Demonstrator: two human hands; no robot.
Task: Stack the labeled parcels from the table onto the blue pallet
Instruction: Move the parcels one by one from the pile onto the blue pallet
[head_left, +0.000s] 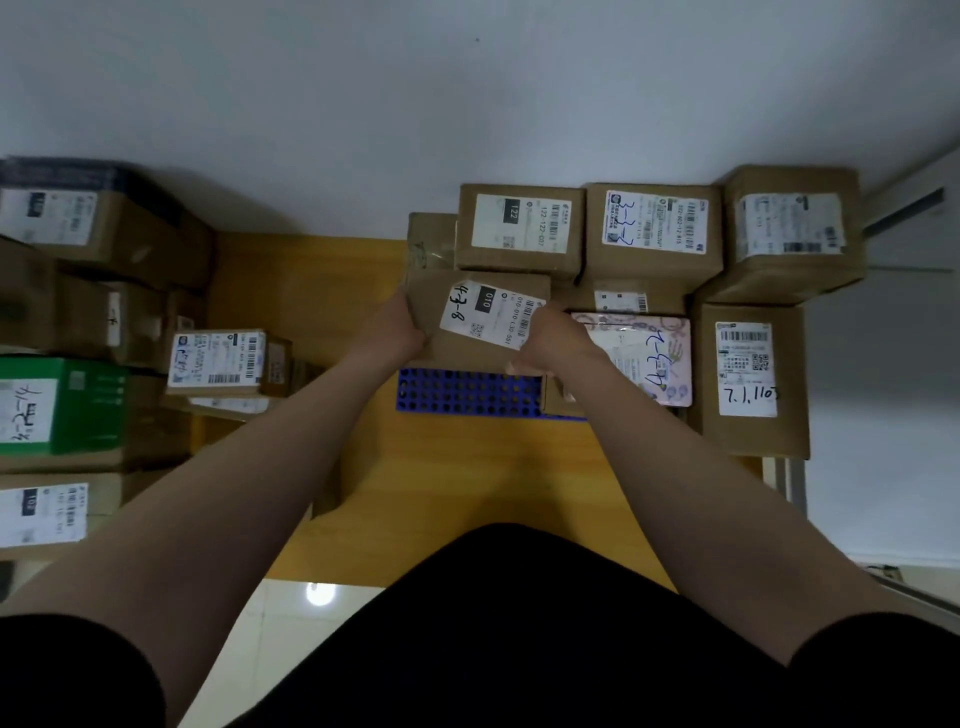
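I hold a brown cardboard parcel (470, 317) with a white label marked 010 over the blue perforated pallet (467, 392). My left hand (397, 325) grips its left side and my right hand (550, 338) grips its right side, partly covering the label. Several labeled parcels stand on the pallet behind and to the right: one marked 122 (519, 228), one with blue writing (652, 228), a pink patterned parcel (641, 358) and a tall brown box (750, 379). Only the pallet's front strip shows.
More labeled parcels sit on the left of the yellow table (441, 483): a flat box (223, 361), a green box (62, 405) and several brown cartons (93, 228). A white wall rises behind. Another carton (792, 234) stands at the far right.
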